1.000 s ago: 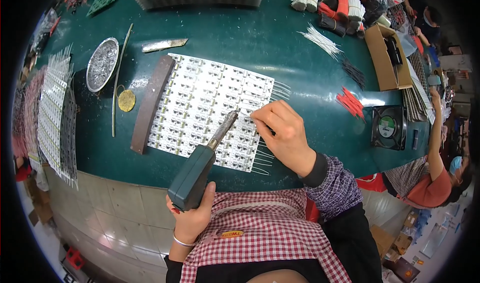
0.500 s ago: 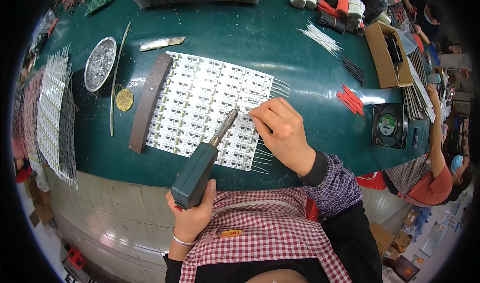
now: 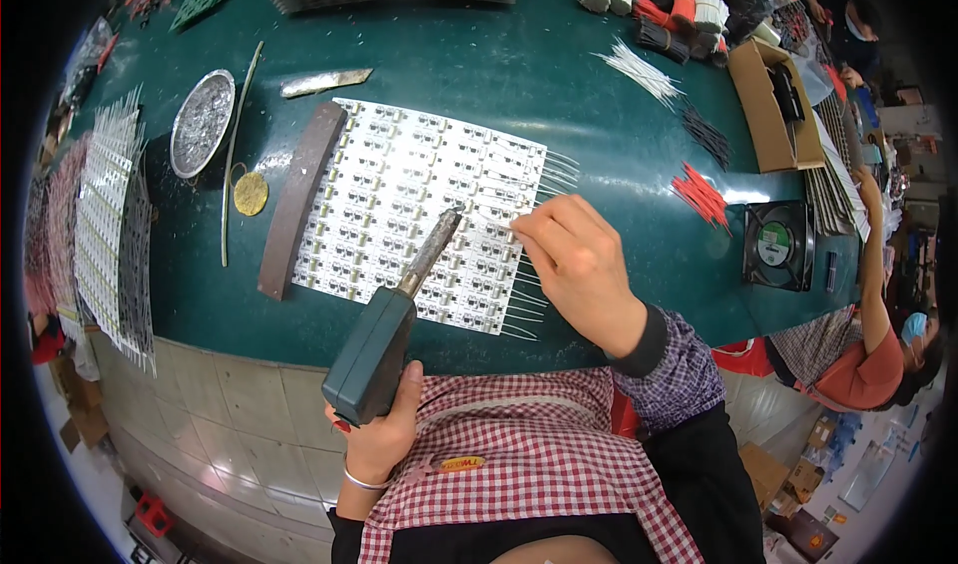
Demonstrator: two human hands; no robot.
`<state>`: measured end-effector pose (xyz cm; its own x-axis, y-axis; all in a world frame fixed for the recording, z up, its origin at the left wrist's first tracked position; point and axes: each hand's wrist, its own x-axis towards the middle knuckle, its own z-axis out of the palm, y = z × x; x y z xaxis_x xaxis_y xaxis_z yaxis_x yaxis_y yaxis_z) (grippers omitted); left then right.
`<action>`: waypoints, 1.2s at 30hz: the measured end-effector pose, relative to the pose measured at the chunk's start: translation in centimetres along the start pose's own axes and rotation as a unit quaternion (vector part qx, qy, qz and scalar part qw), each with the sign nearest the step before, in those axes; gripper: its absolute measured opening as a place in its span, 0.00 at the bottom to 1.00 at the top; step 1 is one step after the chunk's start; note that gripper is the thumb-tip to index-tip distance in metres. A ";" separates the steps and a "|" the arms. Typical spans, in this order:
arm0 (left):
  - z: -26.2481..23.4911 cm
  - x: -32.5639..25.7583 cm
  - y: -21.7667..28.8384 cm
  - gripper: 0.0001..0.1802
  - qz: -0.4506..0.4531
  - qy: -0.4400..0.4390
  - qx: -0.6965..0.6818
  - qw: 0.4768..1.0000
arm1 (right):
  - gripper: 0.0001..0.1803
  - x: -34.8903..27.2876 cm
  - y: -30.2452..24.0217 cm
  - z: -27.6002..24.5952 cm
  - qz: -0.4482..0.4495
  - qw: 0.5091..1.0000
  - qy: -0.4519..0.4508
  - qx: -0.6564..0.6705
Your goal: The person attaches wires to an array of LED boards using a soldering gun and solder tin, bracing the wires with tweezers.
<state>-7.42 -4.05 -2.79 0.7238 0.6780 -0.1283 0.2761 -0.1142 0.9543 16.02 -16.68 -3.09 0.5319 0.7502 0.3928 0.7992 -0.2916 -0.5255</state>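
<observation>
My left hand (image 3: 384,436) is wrapped round the handle of a dark green soldering gun (image 3: 369,352). Its coated metal tip ends over the middle-right part of a white sheet of circuit boards (image 3: 399,190). With thumb and forefinger pinched, my right hand (image 3: 584,270) holds a thin white wire (image 3: 506,228) at the right side of the sheet; the fingers partly hide it. Several fine white wires stick out past the sheet's right edge, above and below this hand. A brown bar (image 3: 299,210) lies along the sheet's left edge.
On the left are a metal bowl (image 3: 203,125), a thin rod (image 3: 238,155), a round yellow pad (image 3: 250,194) and stacked board sheets (image 3: 112,235). White (image 3: 641,73), black (image 3: 707,137) and red wires (image 3: 702,198) lie right, near a fan (image 3: 777,247) and cardboard box (image 3: 773,110). A co-worker (image 3: 858,364) sits far right.
The soldering gun has moved left and slightly back from my right hand, its tip now farther from the fingers. My right hand has shifted slightly right, still pinched.
</observation>
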 end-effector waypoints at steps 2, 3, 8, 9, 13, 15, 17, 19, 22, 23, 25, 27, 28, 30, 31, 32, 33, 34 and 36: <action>-0.2 -0.2 0.2 0.23 -0.019 0.000 0.004 1.000 | 0.08 0.1 -1.1 -1.1 0.003 1.000 0.008 -0.011; -0.4 -0.3 0.2 0.23 -0.021 0.002 0.005 1.000 | 0.08 0.2 -1.1 -0.9 0.002 1.000 0.007 -0.009; -0.3 -0.2 0.0 0.24 0.001 -0.007 0.022 1.000 | 0.09 0.3 -0.5 0.9 -0.031 0.998 0.042 0.026; -0.3 -0.1 0.1 0.24 0.001 -0.007 0.021 1.000 | 0.09 0.2 -0.4 1.0 -0.031 0.998 0.043 0.025; -0.2 -0.2 0.2 0.24 -0.001 -0.015 0.012 1.000 | 0.10 -0.1 0.0 1.6 -0.014 0.999 0.037 0.022; -0.2 -0.2 0.1 0.24 0.006 -0.020 0.023 1.000 | 0.11 -0.1 0.1 1.7 -0.012 0.999 0.036 0.019; -0.3 -0.3 -0.1 0.23 -0.023 -0.023 -0.005 0.999 | 0.11 -0.2 0.1 1.8 -0.012 0.999 0.033 0.011; -0.3 -0.2 0.0 0.22 -0.016 -0.026 0.000 1.000 | 0.11 -0.2 0.1 1.8 -0.010 0.999 0.031 0.009; -0.2 0.0 0.2 0.21 -0.013 -0.028 0.000 1.000 | 0.11 -0.2 0.0 1.8 -0.009 1.000 0.029 0.005; -0.2 0.1 0.3 0.20 -0.016 -0.028 -0.005 0.999 | 0.11 -0.2 0.0 1.8 -0.010 1.000 0.029 0.003; -0.1 0.2 0.7 0.19 -0.016 -0.030 0.002 0.999 | 0.11 -0.2 0.0 1.9 -0.011 0.999 0.031 0.002; -0.1 0.2 0.8 0.18 -0.017 -0.033 0.009 0.999 | 0.11 -0.2 0.0 1.9 -0.013 0.999 0.032 0.002; -0.1 0.2 0.8 0.17 -0.015 -0.032 0.013 0.999 | 0.11 -0.2 0.0 2.0 -0.014 0.999 0.033 -0.001; 0.0 0.2 0.7 0.17 -0.014 -0.032 0.017 0.999 | 0.11 -0.3 0.0 2.0 -0.016 0.999 0.035 -0.005; 0.0 0.1 0.5 0.17 0.007 -0.026 0.030 0.999 | 0.11 -0.3 0.0 2.0 -0.016 0.999 0.035 -0.004; 0.0 0.1 0.3 0.16 0.028 -0.021 0.043 0.998 | 0.11 -0.2 0.0 2.0 -0.016 0.999 0.036 -0.004; -0.1 -0.1 -0.1 0.16 0.028 -0.021 0.043 0.998 | 0.11 -0.2 0.0 2.1 -0.017 0.999 0.036 -0.003; -0.2 -0.5 -0.6 0.16 0.015 -0.019 0.034 0.999 | 0.11 -0.2 0.0 2.0 -0.016 0.999 0.035 -0.005; -0.4 -0.8 -1.1 0.16 0.002 -0.017 0.024 1.000 | 0.11 -0.2 -0.1 1.8 -0.016 0.999 0.035 -0.007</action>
<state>-8.53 -4.19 -3.65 0.7459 0.6525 -0.1336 0.3025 -0.1531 0.9408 15.33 -15.75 -4.50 0.5244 0.7154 0.4618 0.8195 -0.2767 -0.5018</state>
